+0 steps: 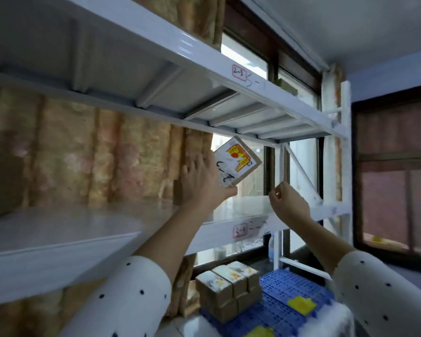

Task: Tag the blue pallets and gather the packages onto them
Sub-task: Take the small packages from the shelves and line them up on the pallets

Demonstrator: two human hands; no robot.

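Head view: gripped box (236, 161) in left hand (202, 181) above shelf (107, 229); right hand (289, 203) curled loosely, empty. Could slip from fingers, missing pallet (289, 288) far below.

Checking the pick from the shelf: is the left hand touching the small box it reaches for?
Touching. The head view shows the left hand holding the small box, its fingers behind the box and its thumb under the lower edge, tilted above the shelf.

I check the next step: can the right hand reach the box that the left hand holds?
Probably yes. The right hand hangs loosely curled beside the box, above the shelf, with only open air between them.
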